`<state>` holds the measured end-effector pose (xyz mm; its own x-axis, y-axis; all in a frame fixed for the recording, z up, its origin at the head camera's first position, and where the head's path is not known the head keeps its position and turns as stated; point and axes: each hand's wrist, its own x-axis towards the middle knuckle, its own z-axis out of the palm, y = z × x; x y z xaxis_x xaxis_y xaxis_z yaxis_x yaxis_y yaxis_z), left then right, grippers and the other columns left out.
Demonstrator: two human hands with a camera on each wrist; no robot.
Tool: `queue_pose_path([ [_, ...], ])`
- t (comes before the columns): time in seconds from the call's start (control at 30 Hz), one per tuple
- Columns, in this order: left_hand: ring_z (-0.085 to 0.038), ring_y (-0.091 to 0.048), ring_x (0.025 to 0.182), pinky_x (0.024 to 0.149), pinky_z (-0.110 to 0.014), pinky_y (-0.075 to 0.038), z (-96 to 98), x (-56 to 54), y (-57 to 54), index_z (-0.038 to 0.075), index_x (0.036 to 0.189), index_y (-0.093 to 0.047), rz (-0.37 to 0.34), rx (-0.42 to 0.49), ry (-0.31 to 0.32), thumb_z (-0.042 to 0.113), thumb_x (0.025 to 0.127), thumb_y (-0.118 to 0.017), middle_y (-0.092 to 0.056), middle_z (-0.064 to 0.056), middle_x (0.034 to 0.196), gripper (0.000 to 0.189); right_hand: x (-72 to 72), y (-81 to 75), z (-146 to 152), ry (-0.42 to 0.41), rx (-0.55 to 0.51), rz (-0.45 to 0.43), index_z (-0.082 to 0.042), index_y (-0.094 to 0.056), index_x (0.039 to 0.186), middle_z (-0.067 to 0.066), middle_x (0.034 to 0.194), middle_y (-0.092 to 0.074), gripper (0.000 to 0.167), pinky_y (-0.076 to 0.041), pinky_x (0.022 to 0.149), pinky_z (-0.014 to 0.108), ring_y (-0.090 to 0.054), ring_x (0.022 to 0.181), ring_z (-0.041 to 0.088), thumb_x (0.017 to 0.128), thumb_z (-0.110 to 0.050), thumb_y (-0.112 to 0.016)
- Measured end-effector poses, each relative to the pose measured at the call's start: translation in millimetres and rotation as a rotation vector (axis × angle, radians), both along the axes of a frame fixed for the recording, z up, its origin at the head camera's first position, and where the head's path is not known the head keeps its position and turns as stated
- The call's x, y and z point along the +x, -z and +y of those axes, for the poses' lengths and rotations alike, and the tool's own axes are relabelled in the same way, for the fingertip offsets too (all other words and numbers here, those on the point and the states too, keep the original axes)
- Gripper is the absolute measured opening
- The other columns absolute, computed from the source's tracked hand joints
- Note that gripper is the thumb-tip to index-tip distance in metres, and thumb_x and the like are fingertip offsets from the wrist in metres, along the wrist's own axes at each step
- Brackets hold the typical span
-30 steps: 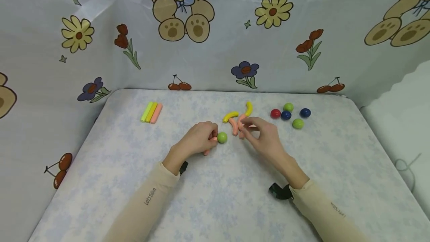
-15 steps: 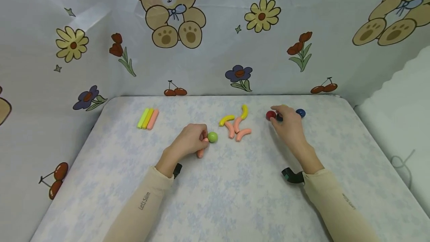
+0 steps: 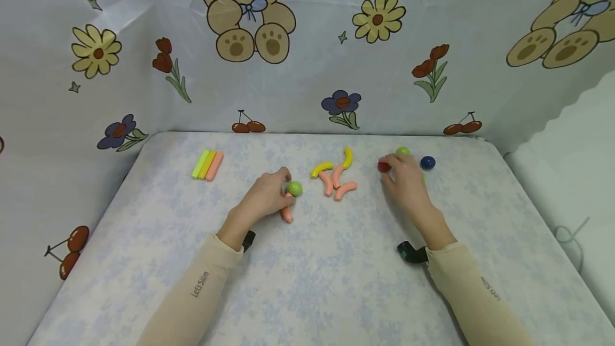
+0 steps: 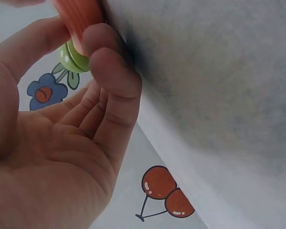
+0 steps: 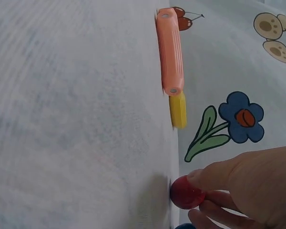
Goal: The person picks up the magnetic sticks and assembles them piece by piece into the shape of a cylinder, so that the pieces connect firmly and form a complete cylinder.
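My left hand (image 3: 261, 196) is left of the table's middle, thumb and fingertips on a curved pink magnetic stick (image 3: 287, 214). A green ball (image 3: 294, 188) sits at that stick's far end. In the left wrist view the grooved pink stick (image 4: 78, 19) lies between thumb and curled fingers, the green ball (image 4: 69, 59) partly behind it. Farther right, my right hand (image 3: 408, 180) pinches a red ball (image 3: 383, 167). The right wrist view has the thumb on the red ball (image 5: 186, 193) and fingers behind it, with a blue ball (image 5: 185, 226) just below.
Between the hands lie curved sticks: yellow (image 3: 322, 168), another yellow (image 3: 348, 157) and several pink (image 3: 345, 190). Straight sticks (image 3: 207, 164) lie side by side at the back left. A green ball (image 3: 402, 150) and a blue ball (image 3: 427, 163) are by my right hand. Patterned cloth (image 3: 288, 89) hangs behind.
My right hand has left a curved pink stick beside the others and moved right to the red ball. My left hand's fingers have spread somewhat around its pink stick. The head view has shifted slightly.
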<state>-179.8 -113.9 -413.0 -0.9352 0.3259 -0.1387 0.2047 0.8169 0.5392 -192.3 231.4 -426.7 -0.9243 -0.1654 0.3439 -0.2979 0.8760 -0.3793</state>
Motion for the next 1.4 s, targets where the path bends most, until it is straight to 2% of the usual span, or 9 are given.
queue_pose_path([
  [0.17,-0.022,-0.06,0.069,0.067,-0.037,-0.048,-0.8,-0.6,-0.5,0.005,0.129,-0.059,-0.002,-0.009,0.0,0.02,0.093,-0.079,-0.067,-0.006,0.082,0.044,-0.1,2.3,-4,0.015,-0.004,-0.092,0.001,-0.07,0.128,0.027,0.125,-0.064,0.033,-0.054,0.091,0.055,-0.058,0.112,0.042,0.096,0.001,-0.073],
  [0.3,-0.022,-0.06,0.071,0.067,-0.036,-0.048,-0.9,-0.3,-0.9,0.006,0.129,-0.06,-0.003,-0.021,0.001,0.02,0.093,-0.078,-0.07,-0.007,0.089,0.043,2.1,1.6,-7,-0.003,-0.032,-0.2,0.0,-0.068,0.133,0.026,0.124,-0.066,0.037,-0.059,0.088,0.052,-0.066,0.107,0.041,0.097,-0.007,-0.075],
  [0.43,-0.022,-0.06,0.072,0.068,-0.036,-0.048,0.2,-0.2,-0.6,0.006,0.13,-0.06,-0.008,-0.022,0.005,0.021,0.094,-0.078,-0.07,-0.007,0.091,0.043,8.6,-4.4,-16,-0.024,-0.088,-0.206,-0.001,-0.071,0.126,0.02,0.114,-0.073,0.036,-0.061,0.086,0.051,-0.074,0.096,0.036,0.094,-0.014,-0.08],
  [0.6,-0.023,-0.059,0.074,0.07,-0.036,-0.049,2.5,0.9,1.3,0.005,0.133,-0.06,0.0,-0.016,0.012,0.018,0.094,-0.076,-0.068,-0.006,0.091,0.044,22.3,-11.3,-37,-0.121,-0.181,-0.163,-0.001,-0.073,0.117,0.014,0.103,-0.076,0.032,-0.063,0.082,0.048,-0.074,0.09,0.03,0.09,-0.016,-0.083],
  [0.73,-0.02,-0.061,0.068,0.066,-0.033,-0.05,3.7,2.4,3.6,0.006,0.134,-0.061,0.002,0.009,0.007,0.016,0.095,-0.075,-0.067,-0.005,0.089,0.043,34.7,-14.0,-58,-0.242,-0.249,-0.183,-0.002,-0.075,0.113,0.009,0.098,-0.077,0.029,-0.064,0.08,0.043,-0.074,0.088,0.024,0.088,-0.013,-0.085],
  [0.9,-0.017,-0.06,0.047,0.05,-0.03,-0.049,4.6,4.8,5.1,0.005,0.132,-0.061,-0.026,0.069,-0.015,0.012,0.097,-0.07,-0.066,-0.007,0.079,0.036,47.7,-10.8,-82,-0.407,-0.278,-0.267,-0.006,-0.076,0.114,0.002,0.099,-0.076,0.028,-0.063,0.079,0.038,-0.073,0.09,0.017,0.089,-0.014,-0.085],
  [1.0,-0.016,-0.058,0.043,0.045,-0.028,-0.047,6.6,6.4,4.3,0.004,0.13,-0.061,-0.035,0.088,-0.017,0.01,0.098,-0.069,-0.066,-0.007,0.078,0.034,52.1,-4.1,-91,-0.478,-0.288,-0.33,-0.007,-0.075,0.114,-0.001,0.1,-0.075,0.026,-0.063,0.082,0.037,-0.072,0.092,0.015,0.09,-0.014,-0.085],
  [1.13,-0.015,-0.058,0.041,0.041,-0.027,-0.046,10.0,8.1,2.9,0.004,0.131,-0.06,-0.045,0.101,-0.014,0.011,0.099,-0.069,-0.066,-0.007,0.075,0.034,55.5,3.2,-99,-0.518,-0.307,-0.354,-0.008,-0.075,0.117,-0.001,0.105,-0.076,0.027,-0.062,0.083,0.037,-0.073,0.09,0.013,0.092,-0.015,-0.083],
  [1.4,-0.015,-0.058,0.038,0.039,-0.029,-0.048,12.6,6.2,6.8,0.004,0.13,-0.06,-0.041,0.124,-0.003,0.01,0.098,-0.068,-0.065,-0.007,0.072,0.033,60.4,7.3,-104,-0.547,-0.309,-0.298,-0.006,-0.074,0.122,0.001,0.112,-0.077,0.031,-0.062,0.083,0.036,-0.073,0.092,0.015,0.093,-0.014,-0.083],
])
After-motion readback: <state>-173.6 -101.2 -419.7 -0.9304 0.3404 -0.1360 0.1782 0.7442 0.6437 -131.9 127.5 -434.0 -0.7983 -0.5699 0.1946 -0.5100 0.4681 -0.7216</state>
